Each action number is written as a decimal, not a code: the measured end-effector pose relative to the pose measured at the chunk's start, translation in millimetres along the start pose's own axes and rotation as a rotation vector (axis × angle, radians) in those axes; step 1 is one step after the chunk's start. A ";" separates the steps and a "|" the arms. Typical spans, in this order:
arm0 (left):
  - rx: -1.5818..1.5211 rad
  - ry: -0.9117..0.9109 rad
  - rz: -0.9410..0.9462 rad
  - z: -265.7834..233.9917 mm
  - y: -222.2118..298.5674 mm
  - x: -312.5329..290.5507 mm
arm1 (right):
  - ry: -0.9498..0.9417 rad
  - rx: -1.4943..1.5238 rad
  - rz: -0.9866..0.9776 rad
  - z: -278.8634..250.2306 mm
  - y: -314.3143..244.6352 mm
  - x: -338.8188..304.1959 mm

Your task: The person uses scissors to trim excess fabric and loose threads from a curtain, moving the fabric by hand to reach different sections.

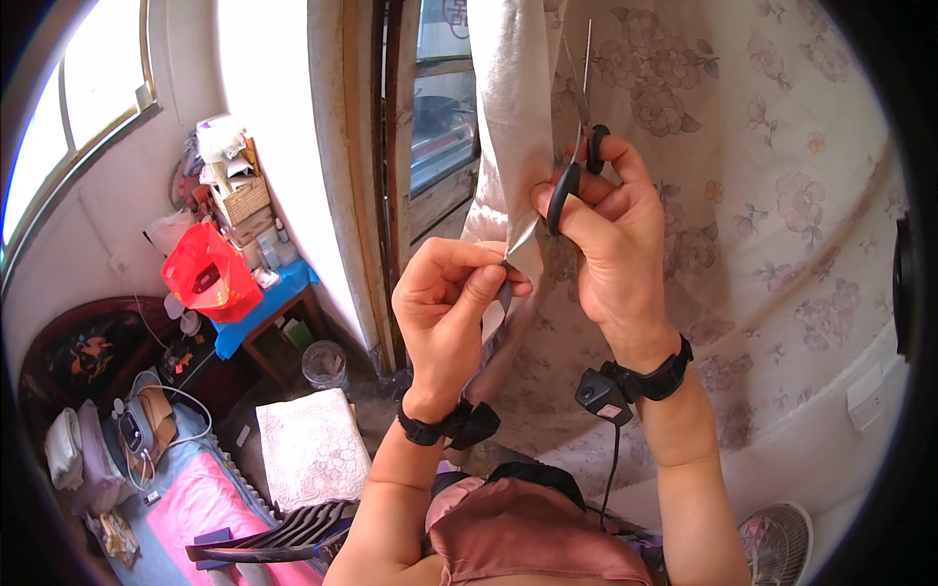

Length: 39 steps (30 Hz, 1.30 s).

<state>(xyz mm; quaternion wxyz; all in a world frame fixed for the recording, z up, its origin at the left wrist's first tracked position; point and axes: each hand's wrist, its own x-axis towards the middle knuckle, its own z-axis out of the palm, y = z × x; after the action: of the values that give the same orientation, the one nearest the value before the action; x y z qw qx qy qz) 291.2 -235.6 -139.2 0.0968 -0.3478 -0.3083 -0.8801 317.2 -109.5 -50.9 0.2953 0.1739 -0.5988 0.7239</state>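
A pale satin curtain (510, 107) hangs in front of me. My left hand (445, 313) pinches a fold of its edge between thumb and fingers, pulling the cloth into a taut point. Something small and dark shows at those fingertips, too small to name. In my right hand (620, 234) is a pair of scissors (584, 107) with black handles, thumb and fingers at the loops. Its blades point upward, slightly apart, just right of the satin cloth and away from the pinched spot. Behind both hands hangs a flower-patterned curtain (674, 166).
Left of the curtains is a wood-framed window (442, 127). A red plastic bag (207, 273) sits by a blue-covered table (278, 298), with a waste bin (324, 365) below. A bed (205, 493) lies lower left, near a stool with a white cover (311, 449). A fan (777, 542) stands lower right.
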 end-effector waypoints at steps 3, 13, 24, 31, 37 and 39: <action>0.049 0.001 0.070 -1.6 -4.2 -1.4 | -0.006 0.008 -0.001 1.5 -0.3 -0.4; -0.022 0.065 0.036 -9.1 -3.3 3.6 | -0.170 -0.162 0.088 -7.3 -24.7 -19.1; -0.028 0.122 0.075 -11.6 8.7 3.6 | -0.889 -0.326 0.484 -23.9 -55.8 -46.1; 0.030 0.183 0.067 -6.8 14.8 0.0 | -0.855 -0.393 0.759 -24.0 -55.6 -50.5; 0.005 0.139 0.116 -11.2 17.1 -1.5 | -0.881 -0.327 0.696 -29.3 -47.7 -51.8; 0.031 0.136 0.138 -10.6 18.1 -1.6 | -0.882 -0.345 0.703 -28.3 -49.4 -51.2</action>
<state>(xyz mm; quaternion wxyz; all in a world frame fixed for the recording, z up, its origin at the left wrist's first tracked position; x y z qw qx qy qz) 293.5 -256.4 -137.7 0.1833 -0.3060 -0.2898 -0.8881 390.7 -87.9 -50.4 -0.2152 0.1991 -0.7959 0.5297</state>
